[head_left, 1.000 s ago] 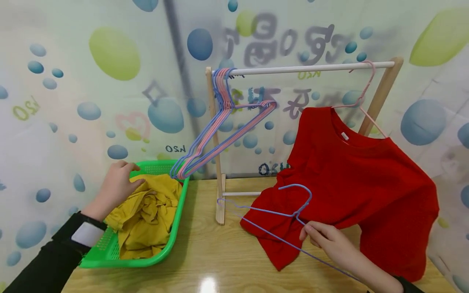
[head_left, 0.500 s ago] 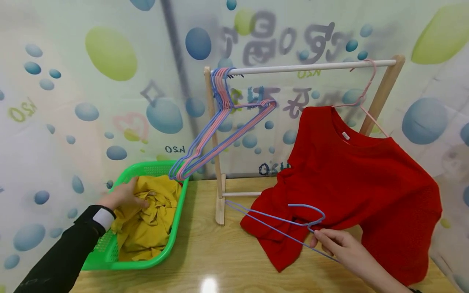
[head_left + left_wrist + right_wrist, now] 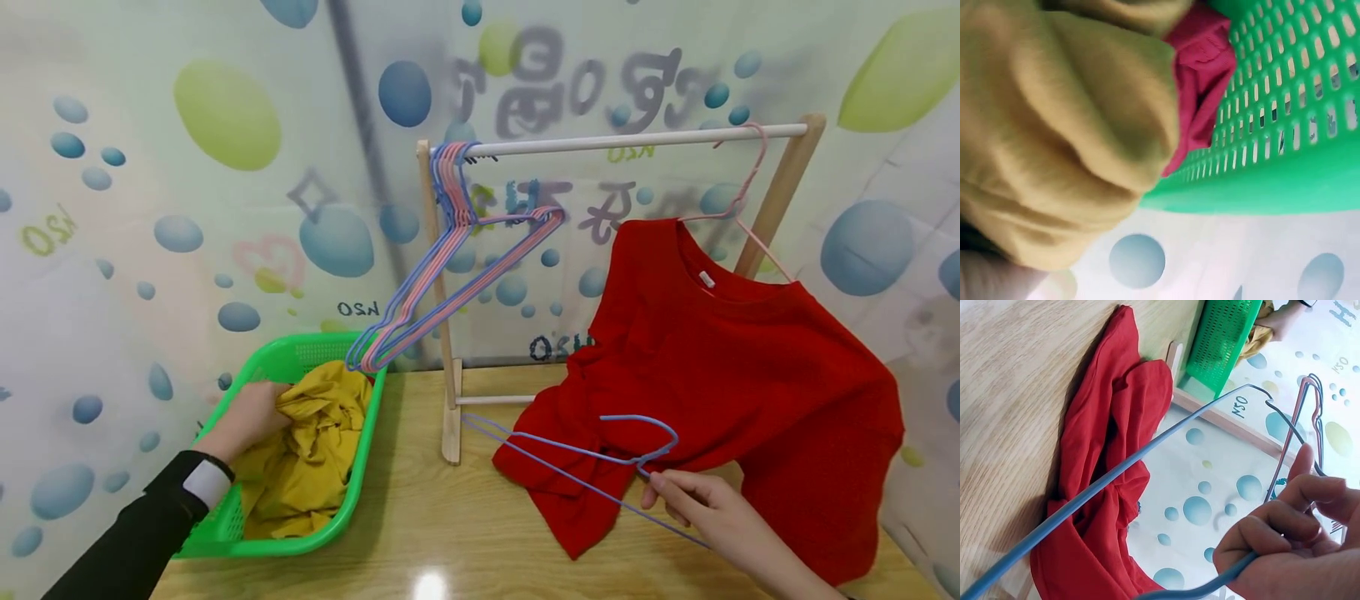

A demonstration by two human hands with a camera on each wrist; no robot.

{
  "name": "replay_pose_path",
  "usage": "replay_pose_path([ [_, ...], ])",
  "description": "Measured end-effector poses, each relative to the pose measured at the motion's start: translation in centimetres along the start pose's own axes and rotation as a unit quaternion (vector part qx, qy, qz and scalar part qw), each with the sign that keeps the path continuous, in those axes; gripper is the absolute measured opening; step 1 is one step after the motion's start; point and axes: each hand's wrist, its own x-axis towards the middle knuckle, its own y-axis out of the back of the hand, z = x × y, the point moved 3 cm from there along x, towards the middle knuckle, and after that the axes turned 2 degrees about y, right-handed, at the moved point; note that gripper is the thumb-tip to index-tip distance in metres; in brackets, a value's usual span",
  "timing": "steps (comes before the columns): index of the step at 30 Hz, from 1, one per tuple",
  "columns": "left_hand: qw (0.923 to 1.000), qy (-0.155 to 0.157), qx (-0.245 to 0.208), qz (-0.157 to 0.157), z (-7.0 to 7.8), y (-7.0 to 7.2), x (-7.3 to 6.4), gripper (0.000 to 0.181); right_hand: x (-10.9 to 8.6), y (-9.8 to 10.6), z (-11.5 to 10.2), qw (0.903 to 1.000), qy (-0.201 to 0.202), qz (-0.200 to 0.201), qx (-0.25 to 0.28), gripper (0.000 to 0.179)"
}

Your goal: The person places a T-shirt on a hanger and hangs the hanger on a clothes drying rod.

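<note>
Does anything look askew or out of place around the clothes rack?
Yes, the red shirt looks askew: on its pink hanger the neckline slopes and the fabric bunches at lower left in the head view, rather than hanging straight. Nothing looks spilled or damaged.

A black left sleeve (image 3: 112,537) meets a dark wristband (image 3: 180,472) set with a white panel (image 3: 207,485), rectangular with rounded corners.

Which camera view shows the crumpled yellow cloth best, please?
The head view: the crumpled yellow cloth, held by the left hand in the green plastic basket, is not cropped. The left wrist view shows only close, cropped folds; the right wrist view, a small part at the basket's rim.
</note>
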Motion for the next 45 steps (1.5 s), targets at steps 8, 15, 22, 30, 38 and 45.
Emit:
replay_pose_path([
  [8, 0.9954, -0.065, -0.015, 0.068, 1.7, 4.2, -2.7, 0.040, -0.3, 0.6, 0.0, 0.9992, -0.032, 0.025, -0.005, 0.034],
  [15, 0.9865, -0.150, -0.044, 0.047, 4.6, 7.4, -5.4, 0.046, -0.5, 0.7, 0.0, 0.9993, -0.027, 0.025, 0.003, 0.034],
  [22, 0.9559, -0.251, -0.146, 0.042, 9.3, 9.1, -7.6, 0.051, -0.8, 0.9, 0.0, 0.9989, -0.014, 0.044, -0.003, 0.032],
  [30, 0.9356, -0.242, -0.251, 0.056, 13.6, 11.4, -7.9, 0.052, -0.6, 1.1, 0.3, 0.9983, -0.005, 0.056, -0.010, 0.033],
  [38, 0.9025, -0.275, -0.309, 0.120, 18.6, 11.4, -5.9, 0.049, -0.8, 2.1, 0.4, 0.9950, -0.005, 0.095, -0.029, 0.033],
  [45, 0.8761, -0.311, -0.343, 0.134, 23.3, 10.0, -2.9, 0.034, -1.3, 2.9, 0.7, 0.9931, -0.022, 0.114, -0.019, 0.035],
])
